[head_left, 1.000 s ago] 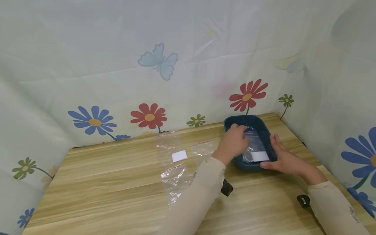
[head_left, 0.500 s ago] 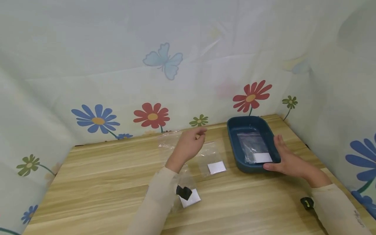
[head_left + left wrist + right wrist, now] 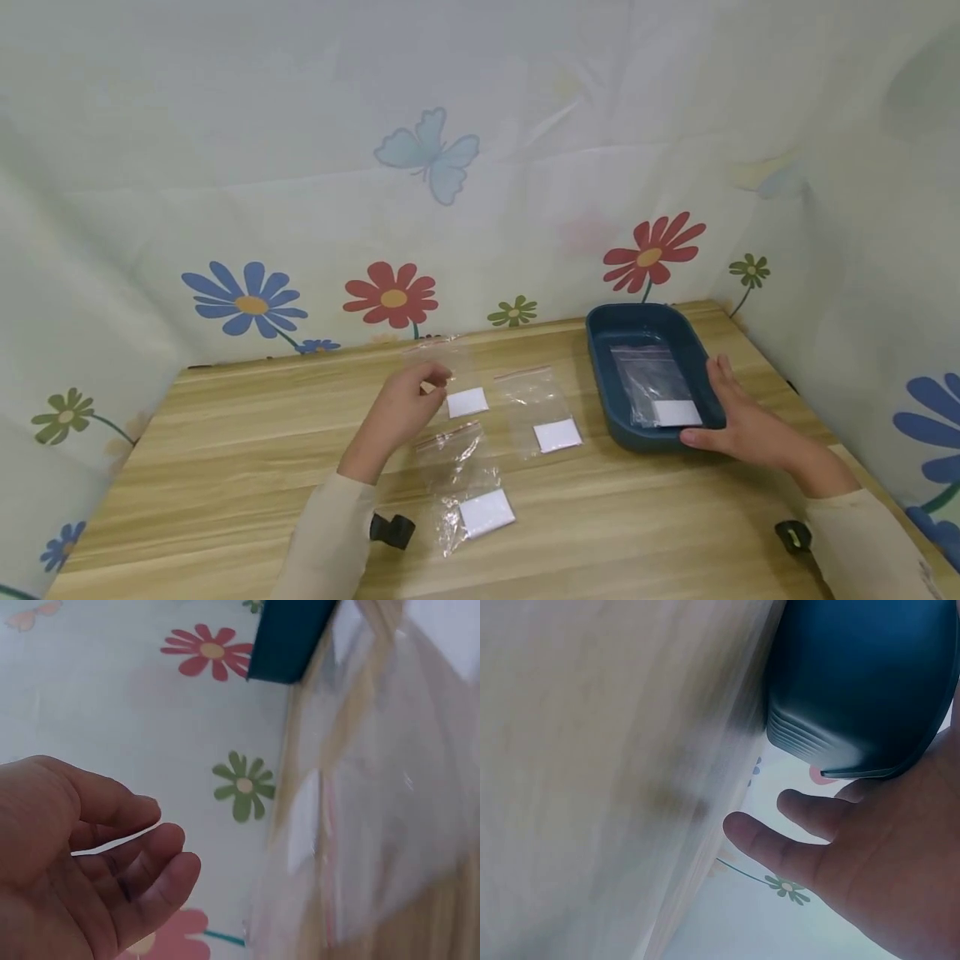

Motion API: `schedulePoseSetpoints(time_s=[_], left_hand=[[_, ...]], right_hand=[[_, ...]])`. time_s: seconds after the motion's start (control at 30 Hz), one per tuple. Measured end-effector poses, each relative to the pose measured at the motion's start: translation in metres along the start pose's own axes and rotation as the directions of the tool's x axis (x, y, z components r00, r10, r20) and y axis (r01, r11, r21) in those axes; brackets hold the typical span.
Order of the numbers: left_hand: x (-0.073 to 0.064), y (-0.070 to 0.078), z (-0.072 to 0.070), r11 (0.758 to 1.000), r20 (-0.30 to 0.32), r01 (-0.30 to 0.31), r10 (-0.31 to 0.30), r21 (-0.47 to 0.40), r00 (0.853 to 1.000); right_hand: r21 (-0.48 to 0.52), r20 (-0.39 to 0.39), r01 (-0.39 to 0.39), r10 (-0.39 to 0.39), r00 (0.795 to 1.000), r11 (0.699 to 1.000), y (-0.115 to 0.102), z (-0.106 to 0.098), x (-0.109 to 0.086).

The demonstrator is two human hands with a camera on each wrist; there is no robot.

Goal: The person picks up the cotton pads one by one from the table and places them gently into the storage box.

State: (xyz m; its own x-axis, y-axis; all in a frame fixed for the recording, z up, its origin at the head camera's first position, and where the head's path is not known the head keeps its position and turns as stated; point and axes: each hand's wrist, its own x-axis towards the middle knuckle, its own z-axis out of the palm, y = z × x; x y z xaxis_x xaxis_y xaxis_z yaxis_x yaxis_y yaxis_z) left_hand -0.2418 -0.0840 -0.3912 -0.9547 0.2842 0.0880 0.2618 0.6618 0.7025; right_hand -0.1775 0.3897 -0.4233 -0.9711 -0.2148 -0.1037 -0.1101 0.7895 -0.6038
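My left hand (image 3: 405,404) hovers over the left edge of a clear zip bag (image 3: 457,367) with a white card in it. Its fingers are loosely bent and hold nothing, as the left wrist view also shows. My right hand (image 3: 750,421) rests against the near right corner of a dark blue plastic bin (image 3: 643,438), thumb at the near rim and fingers along the right side. In the right wrist view two fingers (image 3: 772,847) extend straight below the bin wall. Inside the bin lies another zip bag (image 3: 648,371) with a white card.
Two more zip bags with white cards lie on the wood-grain table (image 3: 247,467): one bag (image 3: 528,404) beside the bin, another bag (image 3: 450,467) nearer the front. A flower-printed curtain (image 3: 315,217) stands behind and at both sides.
My left hand has drawn out of the bin and moved left to the back-left bag, uncovering the bags on the table. My right hand has stayed at the bin's corner.
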Motion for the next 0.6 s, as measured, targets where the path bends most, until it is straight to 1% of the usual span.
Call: schedulePoseSetpoints(time_s=[0.07,0.13,0.2,0.27,0.33,0.43,0.53,0.6], left_hand=[[-0.009,-0.01,-0.003,0.999,0.019,0.031,-0.032,0.037,0.999],[-0.017,-0.02,-0.005,0.996,0.065,0.056,-0.06,0.065,0.996],[-0.023,-0.026,-0.006,0.993,0.124,0.073,-0.084,0.09,0.989],[-0.026,-0.03,-0.006,0.991,0.174,0.069,-0.089,0.119,0.981],[-0.029,-0.033,-0.005,0.987,0.209,0.055,-0.086,0.153,0.974],[-0.031,-0.037,-0.002,0.975,0.236,0.025,-0.078,0.221,0.969],[-0.034,-0.038,0.002,0.96,0.243,0.02,-0.091,0.278,0.966],[-0.035,-0.037,0.005,0.95,0.235,0.03,-0.107,0.31,0.966]], right_hand=[[-0.009,0.004,0.006,-0.006,1.0,1.0,-0.001,0.001,0.001],[-0.016,0.007,0.009,-0.009,1.0,1.0,-0.001,0.001,0.0],[-0.021,0.01,0.012,-0.012,1.0,1.0,0.001,0.002,-0.001],[-0.013,0.012,0.016,-0.016,1.0,1.0,0.002,0.002,-0.003],[-0.004,0.012,0.021,-0.021,1.0,1.0,0.004,0.002,-0.003],[-0.003,0.015,0.027,-0.027,1.0,1.0,0.004,0.002,-0.003],[-0.014,0.017,0.03,-0.03,0.999,0.999,0.004,0.002,-0.001],[-0.012,0.019,0.019,-0.019,1.0,1.0,0.003,0.002,-0.002]])
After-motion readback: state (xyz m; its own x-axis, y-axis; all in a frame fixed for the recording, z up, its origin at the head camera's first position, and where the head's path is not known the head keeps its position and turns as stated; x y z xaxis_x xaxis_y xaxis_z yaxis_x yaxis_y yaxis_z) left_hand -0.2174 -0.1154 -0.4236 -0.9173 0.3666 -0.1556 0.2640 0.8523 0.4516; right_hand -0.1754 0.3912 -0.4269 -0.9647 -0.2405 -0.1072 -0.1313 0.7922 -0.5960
